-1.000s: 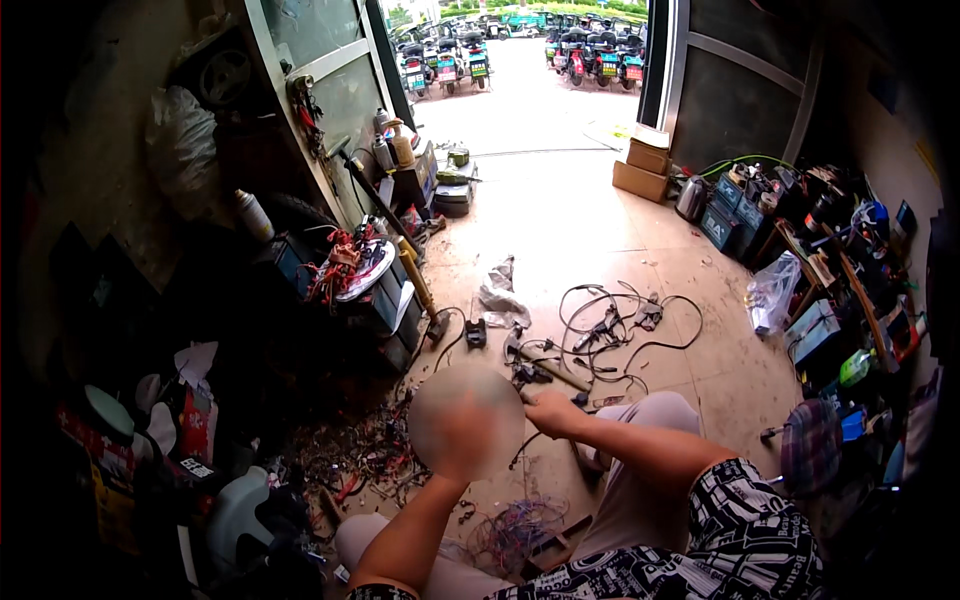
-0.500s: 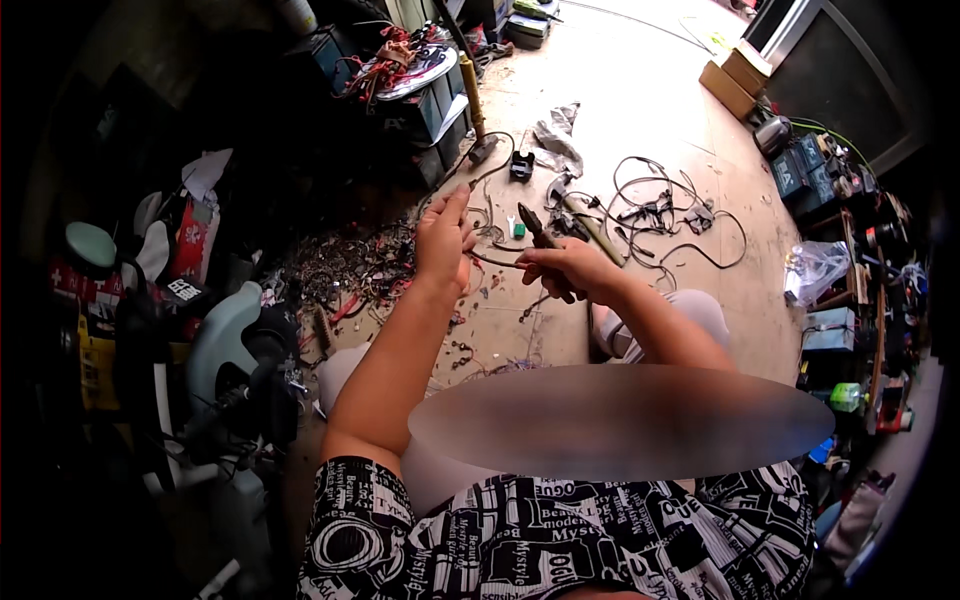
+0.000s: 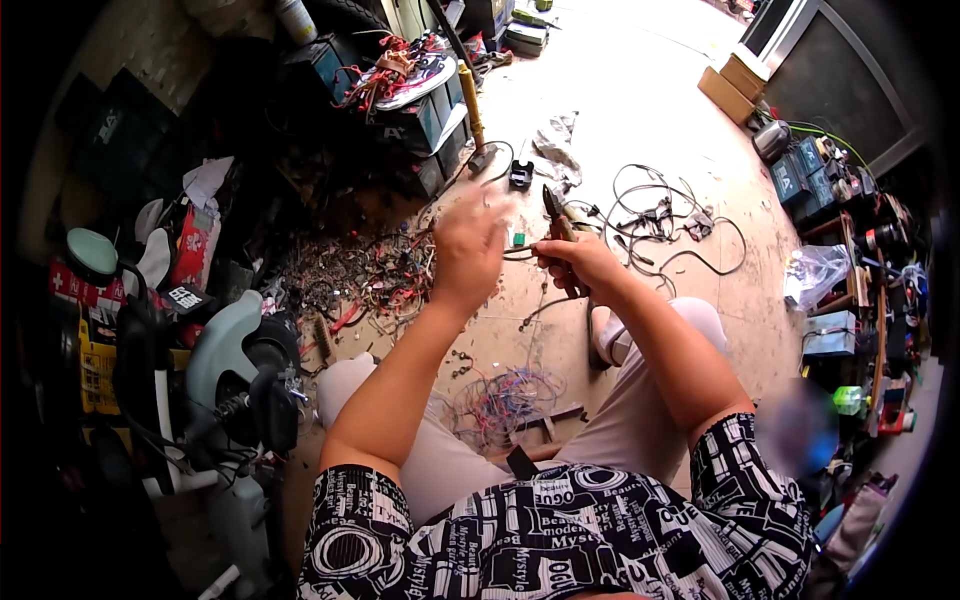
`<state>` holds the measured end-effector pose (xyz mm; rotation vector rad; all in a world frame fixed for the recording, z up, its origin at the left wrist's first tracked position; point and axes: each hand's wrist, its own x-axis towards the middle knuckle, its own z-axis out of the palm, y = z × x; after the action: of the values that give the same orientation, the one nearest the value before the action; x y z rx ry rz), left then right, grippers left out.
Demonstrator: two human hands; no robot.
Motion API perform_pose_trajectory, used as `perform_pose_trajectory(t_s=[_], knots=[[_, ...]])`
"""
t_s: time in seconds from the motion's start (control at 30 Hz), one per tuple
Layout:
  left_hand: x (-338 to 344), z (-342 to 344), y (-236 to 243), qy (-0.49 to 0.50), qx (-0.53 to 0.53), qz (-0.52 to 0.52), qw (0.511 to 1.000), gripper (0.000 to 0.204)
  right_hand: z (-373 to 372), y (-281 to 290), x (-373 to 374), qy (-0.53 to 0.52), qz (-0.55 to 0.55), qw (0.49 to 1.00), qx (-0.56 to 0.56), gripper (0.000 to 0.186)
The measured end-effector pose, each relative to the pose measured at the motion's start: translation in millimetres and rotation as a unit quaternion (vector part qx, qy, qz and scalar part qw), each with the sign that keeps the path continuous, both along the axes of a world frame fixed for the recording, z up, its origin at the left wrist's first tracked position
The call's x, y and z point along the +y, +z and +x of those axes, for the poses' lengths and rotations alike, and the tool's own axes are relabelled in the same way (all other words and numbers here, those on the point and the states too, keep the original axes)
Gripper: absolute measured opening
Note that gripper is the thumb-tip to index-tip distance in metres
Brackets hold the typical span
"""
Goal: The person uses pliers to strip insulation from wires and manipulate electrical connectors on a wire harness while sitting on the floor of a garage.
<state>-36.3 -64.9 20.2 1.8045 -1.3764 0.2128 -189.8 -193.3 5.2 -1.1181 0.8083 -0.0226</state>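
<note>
My right hand (image 3: 578, 262) is closed round a pair of pliers (image 3: 555, 210), whose dark jaws point up and away from me. A thin dark cable (image 3: 518, 250) runs from the fingers of that hand toward my left hand. Across from it my left hand (image 3: 468, 250) is raised, its fingers smeared by motion, so I cannot make out whether it holds anything. Below and between the hands a small green block (image 3: 519, 240) lies on the floor. Farther off sits a black plastic piece (image 3: 521, 174).
Scrap wire bits (image 3: 345, 265) cover the floor at left, and a tangle of thin coloured wires (image 3: 512, 400) lies between my legs. Looped black cables (image 3: 650, 215) spread at right. A yellow-handled hammer (image 3: 470, 105) leans by stacked batteries (image 3: 425, 120). Crowded shelves (image 3: 850, 270) line the right side.
My left hand has come nearer to me and its fingers have blurred. My right hand, with the pliers, has shifted slightly right, and the jaws now point more upright.
</note>
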Motion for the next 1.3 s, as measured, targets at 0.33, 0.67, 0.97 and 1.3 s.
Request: perform_pose_trajectory(t_s=[0.33,0.67,0.97,1.3], knots=[[13,-4,-12,0.012,0.139,0.092,0.986,0.015,-2,0,15,0.067,-0.069,0.995,-0.008,0.028],[10,-2,-24,-0.01,0.334,0.079,0.939,0.02,-1,-10,29,0.137,-0.06,0.988,0.049,0.03],[9,-2,-26,-0.047,0.5,0.093,0.86,0.023,-1,-17,26,0.133,-0.074,0.987,0.052,0.032],[11,-6,-15,-0.045,0.528,0.119,0.84,0.022,1,-16,27,0.132,-0.071,0.987,0.051,0.031]])
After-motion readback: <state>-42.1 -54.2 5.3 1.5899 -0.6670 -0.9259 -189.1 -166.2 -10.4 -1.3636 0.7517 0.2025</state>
